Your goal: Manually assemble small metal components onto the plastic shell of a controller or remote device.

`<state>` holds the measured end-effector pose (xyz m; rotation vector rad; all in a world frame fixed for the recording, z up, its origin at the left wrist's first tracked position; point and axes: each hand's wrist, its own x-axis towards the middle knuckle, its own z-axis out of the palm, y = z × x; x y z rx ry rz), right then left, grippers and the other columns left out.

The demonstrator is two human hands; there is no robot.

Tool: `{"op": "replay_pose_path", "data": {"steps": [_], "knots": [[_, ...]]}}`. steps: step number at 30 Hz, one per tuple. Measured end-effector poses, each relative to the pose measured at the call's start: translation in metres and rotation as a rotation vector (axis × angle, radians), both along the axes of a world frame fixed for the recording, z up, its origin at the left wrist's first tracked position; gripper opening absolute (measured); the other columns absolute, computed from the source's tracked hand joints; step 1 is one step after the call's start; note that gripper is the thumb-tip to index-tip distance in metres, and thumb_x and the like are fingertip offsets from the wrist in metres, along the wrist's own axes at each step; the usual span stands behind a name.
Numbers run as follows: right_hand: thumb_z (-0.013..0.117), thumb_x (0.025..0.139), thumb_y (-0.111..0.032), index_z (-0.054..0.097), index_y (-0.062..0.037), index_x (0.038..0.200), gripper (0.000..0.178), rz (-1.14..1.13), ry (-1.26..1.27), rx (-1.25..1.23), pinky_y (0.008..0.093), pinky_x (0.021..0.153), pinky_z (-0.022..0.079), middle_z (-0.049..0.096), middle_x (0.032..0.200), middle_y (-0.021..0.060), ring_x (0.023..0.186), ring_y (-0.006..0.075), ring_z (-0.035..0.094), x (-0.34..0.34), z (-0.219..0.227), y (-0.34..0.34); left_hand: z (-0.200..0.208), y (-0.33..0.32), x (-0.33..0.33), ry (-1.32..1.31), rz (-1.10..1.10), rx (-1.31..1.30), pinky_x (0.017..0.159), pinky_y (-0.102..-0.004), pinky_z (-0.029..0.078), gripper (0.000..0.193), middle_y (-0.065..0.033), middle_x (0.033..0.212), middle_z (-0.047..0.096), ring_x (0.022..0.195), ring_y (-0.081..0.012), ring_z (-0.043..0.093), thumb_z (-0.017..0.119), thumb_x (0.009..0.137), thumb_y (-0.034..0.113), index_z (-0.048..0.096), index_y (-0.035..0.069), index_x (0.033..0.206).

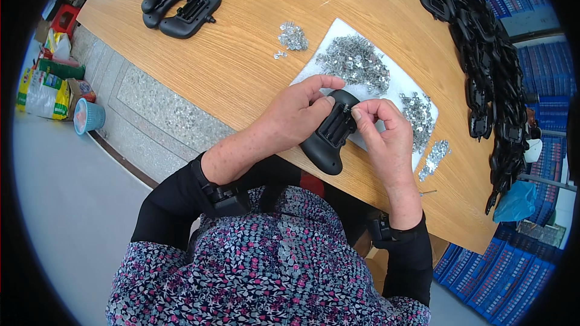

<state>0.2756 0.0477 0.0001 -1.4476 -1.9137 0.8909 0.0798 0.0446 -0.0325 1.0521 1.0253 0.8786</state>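
Above the near edge of the wooden table (254,36), a black controller shell (323,156) was held with its battery compartment (333,127) facing up and its long axis running from near to far, the far end tipped slightly right. Its left side was gripped by the left hand (302,111), the thumb being pressed beside the compartment's far end. The right hand (383,130) was placed on the other side, its thumb and forefinger closed together at the compartment's far right corner; whether a clip was pinched there could not be told. By those fingertips the corner was met from the right. Just beyond, a white sheet (337,29) was covered by two heaps of metal clips (353,60), with smaller piles left at either side. Farther off, two more shells (187,15) were set at far left, and black controllers (483,54) were heaped at far right, backed by blue stacks (547,72).
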Motion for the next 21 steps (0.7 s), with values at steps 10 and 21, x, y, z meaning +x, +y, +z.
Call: {"op": "replay_pose_path", "data": {"steps": [10, 21], "knots": [[0.071, 0.077, -0.004, 0.066, -0.0052, 0.085, 0.009, 0.033, -0.253, 0.359, 0.0394, 0.074, 0.046, 0.061, 0.079, 0.0098, 0.076, 0.0296, 0.058, -0.011, -0.014, -0.006, -0.016, 0.001, 0.002, 0.031, 0.045, 0.067, 0.069, -0.0210, 0.046, 0.037, 0.0007, 0.088, 0.062, 0.080, -0.0045, 0.055, 0.053, 0.097, 0.013, 0.055, -0.002, 0.131], [0.070, 0.071, 0.001, 0.068, -0.0019, 0.101, 0.031, 0.151, -0.435, 0.516, 0.0423, 0.085, 0.044, 0.060, 0.085, 0.0094, 0.083, 0.0286, 0.057, -0.014, -0.003, -0.023, -0.007, 0.002, 0.002, 0.165, 0.028, 0.123, 0.068, -0.0233, 0.048, 0.043, -0.0034, 0.088, 0.065, 0.078, -0.0070, 0.058, 0.058, 0.093, 0.012, 0.053, -0.005, 0.132]]}}
